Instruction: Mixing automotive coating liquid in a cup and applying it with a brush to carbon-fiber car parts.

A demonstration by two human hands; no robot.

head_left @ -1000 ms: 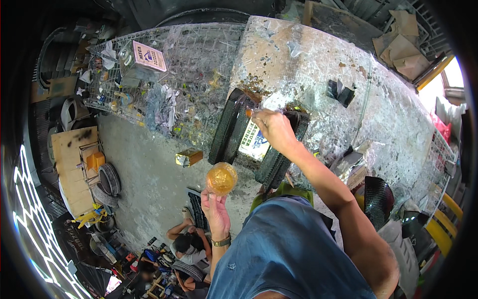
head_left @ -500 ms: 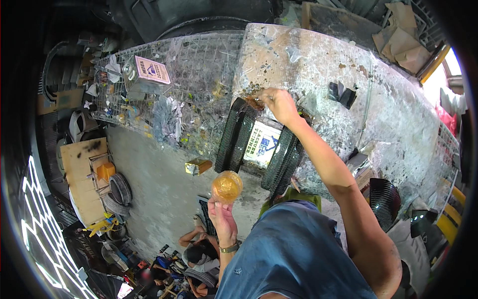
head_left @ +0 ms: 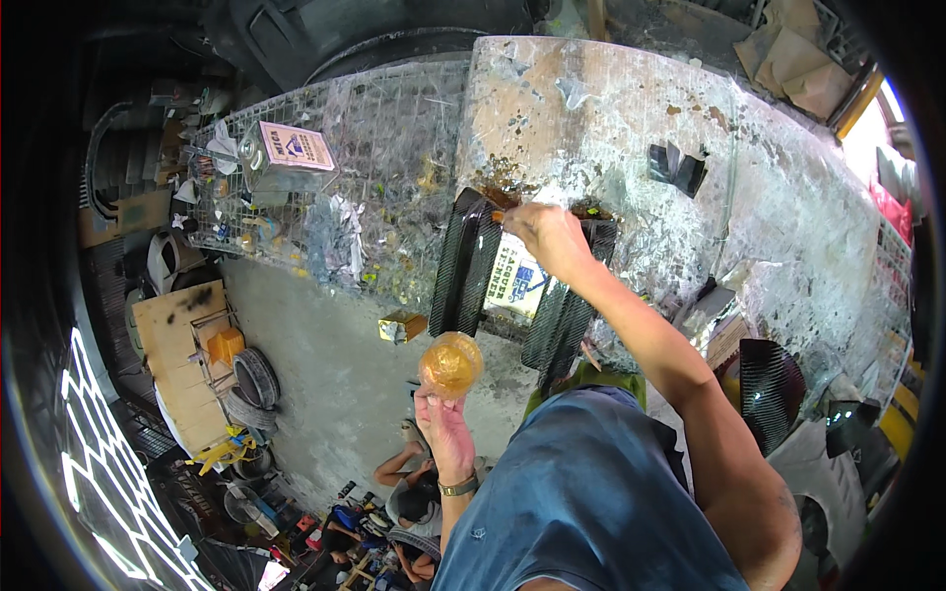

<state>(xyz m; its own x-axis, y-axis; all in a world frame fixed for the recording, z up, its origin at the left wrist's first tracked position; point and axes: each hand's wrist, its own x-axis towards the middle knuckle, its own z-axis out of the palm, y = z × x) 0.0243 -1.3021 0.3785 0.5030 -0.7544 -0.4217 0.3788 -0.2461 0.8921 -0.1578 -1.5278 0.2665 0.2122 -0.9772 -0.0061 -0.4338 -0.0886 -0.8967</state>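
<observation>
My left hand (head_left: 445, 433) grips a round, clear cup of amber liquid (head_left: 450, 365) from below, beside the bench's near edge. My right hand (head_left: 545, 236) is closed over the far end of a long black carbon-fibre strip (head_left: 465, 264). A small orange-brown tip pokes out from its fingers against that end; the rest is hidden. A second carbon-fibre strip (head_left: 569, 310) lies parallel on the right, its far end partly behind my wrist. Between the strips sits a rectangular tin (head_left: 516, 279) with a white and blue label.
Another metal tin (head_left: 289, 158) stands on the mesh-covered left part of the stained bench (head_left: 621, 108). A crumpled black piece (head_left: 677, 169) lies to the right. A gold box (head_left: 402, 327) is below the bench edge. Other people (head_left: 419, 497) are low at the bottom, near tyres (head_left: 256, 377).
My right hand has come slightly nearer to me, from beyond the left strip's far end onto it. My left hand still holds the cup in nearly the same place.
</observation>
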